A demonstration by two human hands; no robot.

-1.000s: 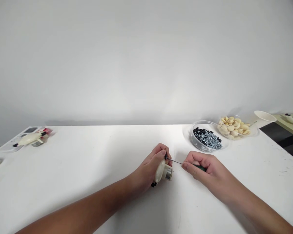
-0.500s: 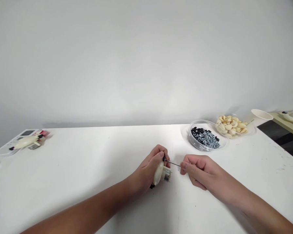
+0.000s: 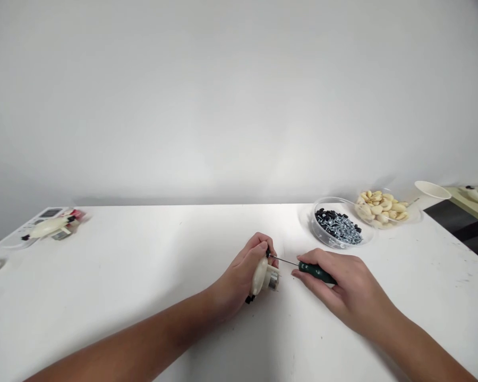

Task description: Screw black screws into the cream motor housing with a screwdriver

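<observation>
My left hand [image 3: 250,265] is closed around a cream plastic housing [image 3: 258,277] with black end pieces and a small silver motor [image 3: 273,280] on its side. The thumb and fingers pinch it near its upper black end piece [image 3: 268,253]. In my right hand [image 3: 338,278] is a screwdriver with a dark green handle [image 3: 316,271], gripped between thumb and fingers. Its thin metal shaft [image 3: 286,260] points left, and the tip meets the upper black piece. Whether a screw sits at the tip is too small to tell.
At the right stand a clear bowl [image 3: 316,231] of screws and black parts, a clear container of cream shells [image 3: 384,207], and a cream cup [image 3: 432,193]. A similar cream assembly [image 3: 48,228] lies far left, beside a white device with a screen [image 3: 51,213].
My right hand has turned and its fingers have opened somewhat around the handle, so the green handle now shows. The left hand and the housing have barely moved.
</observation>
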